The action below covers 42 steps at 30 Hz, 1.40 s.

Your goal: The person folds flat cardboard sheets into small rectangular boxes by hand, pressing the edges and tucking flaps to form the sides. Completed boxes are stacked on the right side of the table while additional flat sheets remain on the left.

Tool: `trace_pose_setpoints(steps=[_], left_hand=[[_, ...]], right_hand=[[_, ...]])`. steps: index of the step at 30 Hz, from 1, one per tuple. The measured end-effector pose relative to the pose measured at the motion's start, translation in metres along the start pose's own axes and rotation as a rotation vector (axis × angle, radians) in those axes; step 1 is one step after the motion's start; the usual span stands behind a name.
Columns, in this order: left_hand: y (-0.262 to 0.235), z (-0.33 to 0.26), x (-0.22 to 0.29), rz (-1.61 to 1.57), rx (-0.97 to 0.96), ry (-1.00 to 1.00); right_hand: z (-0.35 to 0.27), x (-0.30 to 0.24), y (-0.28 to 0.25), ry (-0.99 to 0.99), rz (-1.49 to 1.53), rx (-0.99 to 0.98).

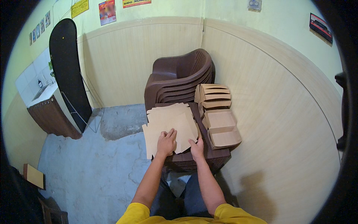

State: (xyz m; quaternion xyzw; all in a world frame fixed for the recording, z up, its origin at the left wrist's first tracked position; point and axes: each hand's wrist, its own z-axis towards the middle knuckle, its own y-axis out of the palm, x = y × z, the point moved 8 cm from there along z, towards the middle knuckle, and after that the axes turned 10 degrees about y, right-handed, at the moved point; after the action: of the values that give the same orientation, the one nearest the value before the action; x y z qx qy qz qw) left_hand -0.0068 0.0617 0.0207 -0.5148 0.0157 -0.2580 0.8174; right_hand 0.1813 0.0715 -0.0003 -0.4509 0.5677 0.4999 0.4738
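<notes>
Flat brown cardboard box blanks [167,123] lie in an uneven pile on a dark brown surface [209,159] in front of me. My left hand [166,142] rests on top of the pile, its fingers stretched out and pointing forward and right. At the pile's near right corner my right hand [197,149] pinches the edge of a blank, thumb on top; its other fingers are partly hidden. Just right of this hand sits a folded cardboard box [225,136] with its lid [220,118] standing open.
Behind the open box, several folded boxes [214,95] are stacked together. Stacked brown plastic chairs [179,78] stand beyond the pile, near a panelled wall [268,112]. A tall black board [66,67] leans beside a sink counter [44,91] at the far left.
</notes>
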Motion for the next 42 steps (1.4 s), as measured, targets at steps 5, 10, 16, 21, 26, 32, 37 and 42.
trace_pose_setpoints(steps=[5,10,16,21,26,32,37,42], left_hand=[[-0.004,0.005,-0.008,-0.045,0.066,0.074],[0.012,0.019,-0.040,-0.203,-0.187,0.068],[0.013,0.000,-0.062,-0.159,-0.008,0.134],[0.039,-0.009,-0.084,-0.383,0.034,0.010],[0.061,-0.012,-0.104,-0.594,0.055,-0.131],[0.095,-0.013,-0.131,-0.883,0.091,-0.311],[0.097,-0.019,-0.139,-1.031,0.216,-0.439],[0.003,-0.025,-0.122,0.048,0.432,-0.428]], right_hand=[[-0.012,-0.006,0.025,-0.131,-0.037,-0.086],[-0.038,-0.021,0.060,-0.250,-0.270,-0.290],[-0.070,-0.033,0.100,-0.601,-0.711,-0.323],[-0.080,-0.025,0.109,-0.700,-0.883,-0.314],[-0.076,-0.022,0.110,-0.653,-0.863,-0.376],[-0.083,-0.033,0.110,-0.657,-0.855,-0.392],[-0.058,-0.020,0.104,-0.508,-0.871,-0.394],[-0.002,0.006,0.107,-0.316,-1.235,-0.280]])
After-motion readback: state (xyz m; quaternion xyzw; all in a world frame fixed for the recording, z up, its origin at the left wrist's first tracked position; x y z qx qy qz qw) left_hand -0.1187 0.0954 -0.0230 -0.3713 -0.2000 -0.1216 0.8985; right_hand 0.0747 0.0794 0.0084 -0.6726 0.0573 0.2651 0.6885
